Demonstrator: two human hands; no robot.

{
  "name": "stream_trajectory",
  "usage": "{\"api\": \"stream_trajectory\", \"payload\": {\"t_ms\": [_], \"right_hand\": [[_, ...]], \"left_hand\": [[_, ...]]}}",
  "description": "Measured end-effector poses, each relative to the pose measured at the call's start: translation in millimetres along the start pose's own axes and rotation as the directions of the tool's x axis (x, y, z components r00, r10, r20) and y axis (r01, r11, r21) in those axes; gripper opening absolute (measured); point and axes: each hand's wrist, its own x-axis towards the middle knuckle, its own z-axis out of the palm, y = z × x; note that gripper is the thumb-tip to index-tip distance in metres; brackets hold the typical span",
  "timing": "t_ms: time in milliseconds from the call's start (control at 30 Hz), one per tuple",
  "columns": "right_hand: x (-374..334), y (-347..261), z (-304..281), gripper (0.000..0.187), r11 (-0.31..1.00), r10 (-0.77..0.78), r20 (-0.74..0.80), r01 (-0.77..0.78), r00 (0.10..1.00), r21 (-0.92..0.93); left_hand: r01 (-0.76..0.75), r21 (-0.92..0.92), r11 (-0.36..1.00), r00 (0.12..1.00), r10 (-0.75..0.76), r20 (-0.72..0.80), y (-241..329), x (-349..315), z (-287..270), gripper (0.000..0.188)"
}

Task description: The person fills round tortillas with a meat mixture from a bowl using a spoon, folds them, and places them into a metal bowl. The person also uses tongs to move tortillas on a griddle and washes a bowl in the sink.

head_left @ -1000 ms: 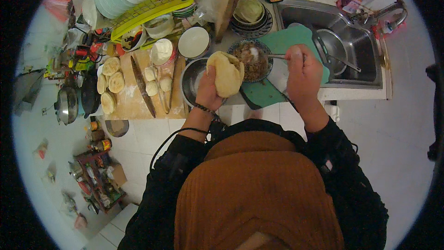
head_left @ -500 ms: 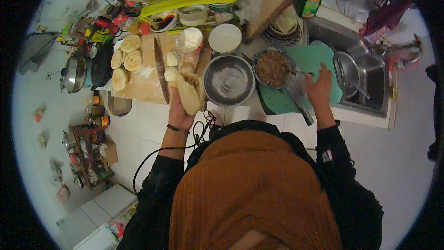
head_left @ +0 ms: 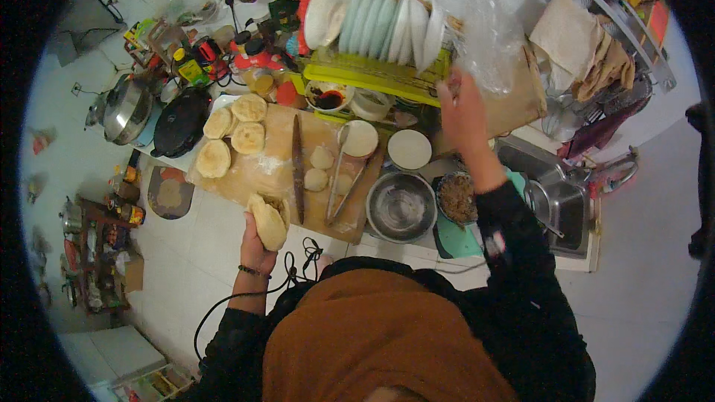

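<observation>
Left hand curled around a filled dough piece at the near edge of the wooden board on the desk. Right hand up at the plastic bag, pinching it. Four filled pieces done; three dough balls, one flat round left.

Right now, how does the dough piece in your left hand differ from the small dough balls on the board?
The folded dough piece is bigger and flattened, while the dough balls are small and round. It is held in the left hand at the wooden board's near edge; they lie by the rolling pin. Both are pale.
</observation>
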Motion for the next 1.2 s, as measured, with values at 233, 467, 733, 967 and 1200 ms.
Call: {"api": "stream_trajectory", "payload": {"t_ms": [233, 467, 733, 967, 1200], "right_hand": [[117, 24, 82, 0.061, 0.888, 0.064, 0.035, -0.041, 0.997, -0.459], [125, -5, 78, 0.05, 0.784, 0.374, 0.07, -0.275, 0.925, -0.557], [123, -18, 66, 0.046, 0.669, -0.233, 0.193, 0.301, 0.953, -0.679], [127, -19, 74, 0.037, 0.6, -0.133, 0.133, 0.186, 0.982, -0.778], [153, -25, 91, 0.032, 0.44, -0.023, 0.172, 0.164, 0.985, -0.883]], "left_hand": [[-0.053, -0.028, 0.998, 0.996, 0.051, -0.067, 59, -3, -92, 0.066], [-0.115, -0.086, 0.99, 0.981, 0.1, -0.164, 95, -22, -172, 0.063], [-0.113, -0.106, 0.988, 0.976, 0.09, -0.199, 97, -23, -220, 0.066], [-0.128, -0.165, 0.978, 0.981, 0.1, -0.168, 87, -13, -231, 0.067], [-0.104, -0.17, 0.98, 0.969, 0.062, -0.237, 80, -13, -248, 0.066]]}}
